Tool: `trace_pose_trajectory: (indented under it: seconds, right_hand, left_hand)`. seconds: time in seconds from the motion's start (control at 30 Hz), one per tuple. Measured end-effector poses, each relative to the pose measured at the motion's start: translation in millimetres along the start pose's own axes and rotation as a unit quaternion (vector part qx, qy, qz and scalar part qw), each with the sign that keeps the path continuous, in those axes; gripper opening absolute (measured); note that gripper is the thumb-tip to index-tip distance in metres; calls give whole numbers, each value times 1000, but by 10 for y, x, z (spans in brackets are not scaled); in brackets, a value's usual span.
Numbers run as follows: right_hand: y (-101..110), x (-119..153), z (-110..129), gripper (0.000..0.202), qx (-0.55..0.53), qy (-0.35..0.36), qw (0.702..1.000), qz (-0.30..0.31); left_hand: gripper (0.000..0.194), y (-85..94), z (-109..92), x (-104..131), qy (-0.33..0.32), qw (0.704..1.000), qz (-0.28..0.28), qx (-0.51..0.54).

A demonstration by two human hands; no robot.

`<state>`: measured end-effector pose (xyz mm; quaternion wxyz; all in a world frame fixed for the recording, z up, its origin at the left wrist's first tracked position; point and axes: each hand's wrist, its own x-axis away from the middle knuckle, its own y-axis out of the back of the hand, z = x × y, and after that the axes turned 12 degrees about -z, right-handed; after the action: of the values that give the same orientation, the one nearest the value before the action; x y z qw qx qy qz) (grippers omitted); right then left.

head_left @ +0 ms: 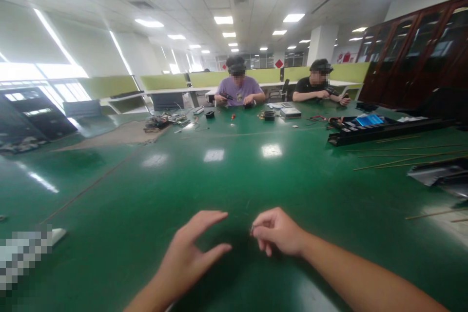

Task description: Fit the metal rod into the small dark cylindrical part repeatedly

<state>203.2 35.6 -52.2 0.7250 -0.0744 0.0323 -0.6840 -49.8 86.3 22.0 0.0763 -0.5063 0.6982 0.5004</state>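
Note:
Both of my hands are above the near part of a green table (234, 180). My left hand (193, 251) is open, its thumb and fingers spread apart with nothing between them. Just to the right, my right hand (276, 231) is closed in a pinch. A small, dark, reddish bit (252, 229) shows at its fingertips, too small to name. A gap separates the two hands.
Across the table, a person in purple (241, 88) and one in black (310, 85) handle tools. Electronic parts (161, 121) lie at the far left. A long black channel (380, 129) and thin rods (409, 158) lie right. A pixelated object (24, 256) is near left.

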Motion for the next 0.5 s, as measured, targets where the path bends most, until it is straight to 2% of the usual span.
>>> trace_pose_trajectory:
  seconds: [0.03, 0.1, 0.17, 0.27, 0.37, 0.43, 0.5]
  right_hand:
    - [-2, 4, 0, 44, -9, -4, 1000, 14]
    - [5, 0, 9, 46, -27, 1, 999, 31]
    - [16, -9, 21, 49, -47, 8, 998, 32]
    - [16, -24, 17, 52, -72, 6, 997, 34]
    - [15, -46, -39, 57, -89, -4, 994, 71]
    - [30, -66, -89, 62, -92, -14, 991, 94]
    - [53, -83, -125, 62, -87, -21, 991, 102]
  left_hand:
    - [47, -179, -68, -70, 3, 998, 32, 55]
    - [34, -471, -178, -171, 22, 983, 75, 169]
    - [20, -659, -247, -214, 55, 963, 59, 257]
    - [13, -763, -304, -201, 102, 942, 16, 318]
    - [11, -661, -315, -143, 144, 943, 3, 301]
    - [14, -457, -271, -79, 179, 952, -21, 246]
    - [19, -152, -186, 17, 214, 962, -68, 156]
